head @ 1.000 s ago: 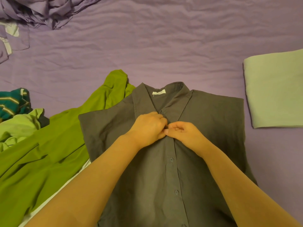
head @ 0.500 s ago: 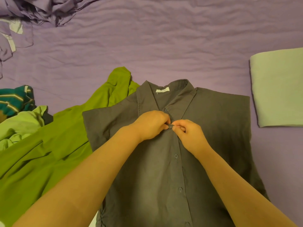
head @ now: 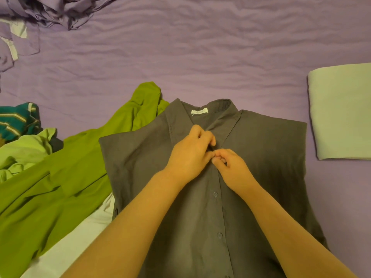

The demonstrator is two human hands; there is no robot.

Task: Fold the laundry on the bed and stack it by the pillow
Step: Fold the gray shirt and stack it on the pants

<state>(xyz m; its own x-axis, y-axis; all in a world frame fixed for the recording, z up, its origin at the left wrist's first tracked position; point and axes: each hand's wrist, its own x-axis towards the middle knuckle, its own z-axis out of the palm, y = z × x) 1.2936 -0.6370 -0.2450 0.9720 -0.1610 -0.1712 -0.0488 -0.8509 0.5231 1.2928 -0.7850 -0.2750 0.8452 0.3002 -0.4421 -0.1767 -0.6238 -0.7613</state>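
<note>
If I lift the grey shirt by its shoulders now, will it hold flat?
Probably not: the grey shirt looks thin and creased, so it should droop. It seems light. Both the left hand and right hand pinch its placket, which suggests pliable cloth.

Grey button-up shirt (head: 261, 157) flat, face-up on the purple bed (head: 200, 57) — collar open.

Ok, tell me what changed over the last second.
Little: both hands stay at the grey shirt's placket below the collar, the left hand and right hand still pinching it, fingers shifting slightly. The shirt, green garment and folded pale cloth stayed put.
</note>
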